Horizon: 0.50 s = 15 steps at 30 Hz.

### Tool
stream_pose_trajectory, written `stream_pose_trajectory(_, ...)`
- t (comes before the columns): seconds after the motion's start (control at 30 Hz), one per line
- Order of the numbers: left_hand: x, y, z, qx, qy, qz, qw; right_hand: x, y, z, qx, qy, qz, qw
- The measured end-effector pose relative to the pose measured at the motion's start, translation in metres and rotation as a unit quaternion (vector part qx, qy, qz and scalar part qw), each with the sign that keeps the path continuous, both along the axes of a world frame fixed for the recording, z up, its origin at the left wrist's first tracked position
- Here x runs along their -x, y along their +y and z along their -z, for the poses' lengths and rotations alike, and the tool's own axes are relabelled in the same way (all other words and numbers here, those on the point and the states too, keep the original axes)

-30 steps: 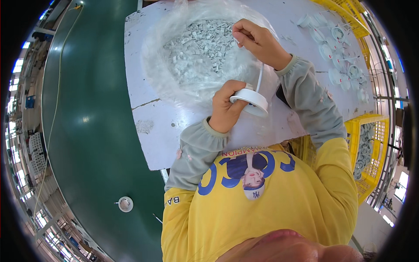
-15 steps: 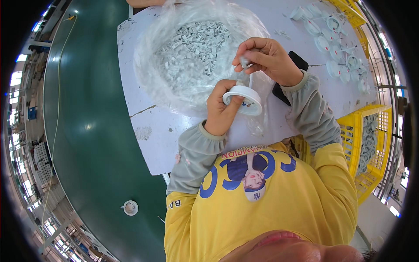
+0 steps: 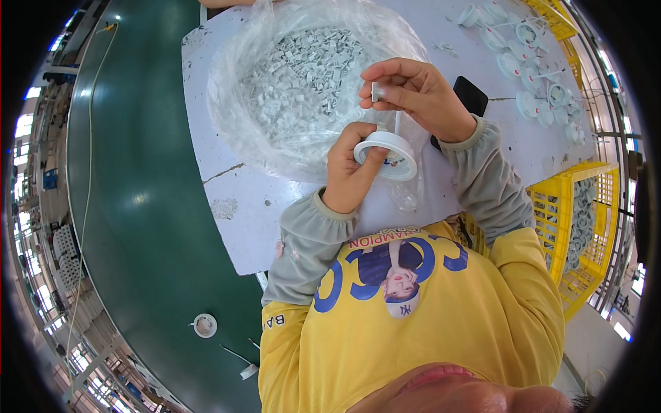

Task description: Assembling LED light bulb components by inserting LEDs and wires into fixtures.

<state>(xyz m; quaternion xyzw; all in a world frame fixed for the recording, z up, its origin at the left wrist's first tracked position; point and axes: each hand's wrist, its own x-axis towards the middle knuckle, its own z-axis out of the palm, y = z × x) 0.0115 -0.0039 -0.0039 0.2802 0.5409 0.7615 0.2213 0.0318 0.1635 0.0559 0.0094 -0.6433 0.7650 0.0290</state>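
My left hand is closed around a round white plastic housing, thumb inside its open face. A thin white stem rises from the housing toward my right hand. Above it, my right hand pinches a small white plastic piece between thumb and fingers, apart from the housing. Just beyond both hands, a clear plastic bag lies wide with its mouth open, full of small pale plastic pieces.
Several white round parts with stems lie at the table's far right. A dark phone lies beside my right wrist. A yellow crate of parts stands at right. On the green conveyor belt sits a round white part.
My right hand has moved slightly up and left with the small piece, which now shows more plainly. Another stemmed white part has come into view on the belt by my left sleeve.
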Motion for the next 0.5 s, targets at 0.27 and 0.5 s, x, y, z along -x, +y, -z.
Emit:
stream_pose_trajectory(0.27,-0.001,0.000,0.001,-0.002,-0.009,-0.004,1.000,-0.007,0.001,-0.001,0.070,-0.023,-0.012,0.997)
stream_pose_trajectory(0.5,-0.001,-0.002,-0.003,-0.017,-0.022,-0.006,1.000,-0.011,0.001,0.003,-0.028,0.012,0.015,0.999)
